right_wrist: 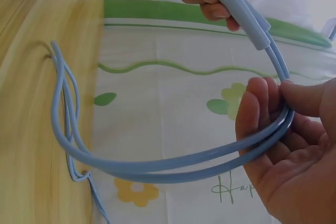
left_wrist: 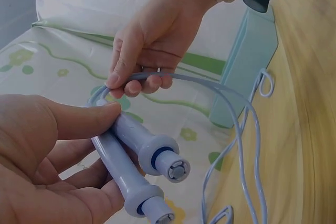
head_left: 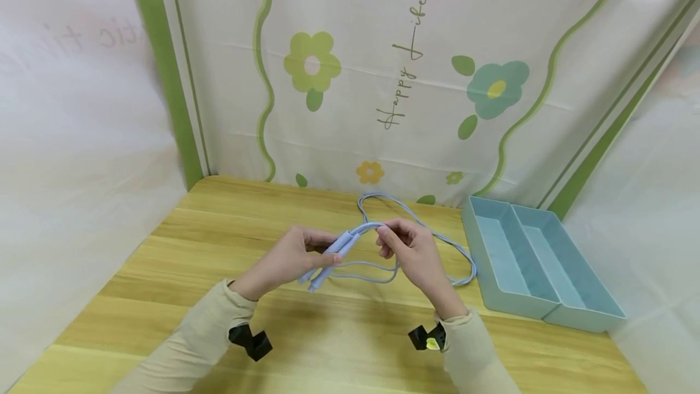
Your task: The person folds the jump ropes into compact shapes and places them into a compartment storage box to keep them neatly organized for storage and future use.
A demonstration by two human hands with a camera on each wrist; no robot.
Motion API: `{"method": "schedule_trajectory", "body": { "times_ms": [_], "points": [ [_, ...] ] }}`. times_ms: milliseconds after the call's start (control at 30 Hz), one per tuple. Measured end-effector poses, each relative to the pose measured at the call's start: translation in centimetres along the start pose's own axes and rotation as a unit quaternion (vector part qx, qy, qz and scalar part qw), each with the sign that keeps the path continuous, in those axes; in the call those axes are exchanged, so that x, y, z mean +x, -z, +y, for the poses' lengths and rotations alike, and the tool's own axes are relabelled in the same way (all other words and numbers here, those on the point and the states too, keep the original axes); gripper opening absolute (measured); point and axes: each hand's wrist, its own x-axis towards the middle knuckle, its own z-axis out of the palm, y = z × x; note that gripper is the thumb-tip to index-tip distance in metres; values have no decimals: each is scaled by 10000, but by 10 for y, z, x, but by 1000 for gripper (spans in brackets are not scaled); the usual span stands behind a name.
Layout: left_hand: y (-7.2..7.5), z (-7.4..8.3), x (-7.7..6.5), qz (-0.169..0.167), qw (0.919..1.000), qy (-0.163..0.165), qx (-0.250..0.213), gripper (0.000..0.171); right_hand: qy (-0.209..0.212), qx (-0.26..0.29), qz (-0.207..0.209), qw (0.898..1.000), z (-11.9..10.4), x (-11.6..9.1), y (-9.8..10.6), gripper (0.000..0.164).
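L hand [head_left: 281, 261] clamped on both blue handles [left_wrist: 119, 165], side by side, thumb across top; knobbed ends face person. R hand [head_left: 418, 255] pinches the paired cords [right_wrist: 157, 166] betw. thumb and fingers, just past where cords leave handles. Handles held above wood-grain surface [head_left: 164, 297]; rest of cord droops from R hand and lies looped on surface, ctr. to R side. Lt.-blue tray [head_left: 522, 306], 2 long compts., stands at R; cord loop just beside it, contact can't be confirmed. Printed cloth [head_left: 350, 132] behind, w/ flowers and "Happy Life" lettering.
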Motion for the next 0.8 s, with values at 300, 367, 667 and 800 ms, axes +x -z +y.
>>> {"method": "schedule_trajectory", "body": {
  "times_ms": [300,367,667,800],
  "points": [
    [-1,-6,2,-338,9994,121,26,37,-158,-181,309,9992,1,-1,5,22],
    [-1,-5,3,-473,9988,66,79,34,-170,-198,331,9991,1,0,5,22],
    [1,-12,10,-1095,9920,114,-615,25,-158,-310,590,9976,0,3,8,19],
    [1,-15,11,-1429,9851,112,-949,26,-174,-371,713,9966,-1,4,15,23]
  ]
}}
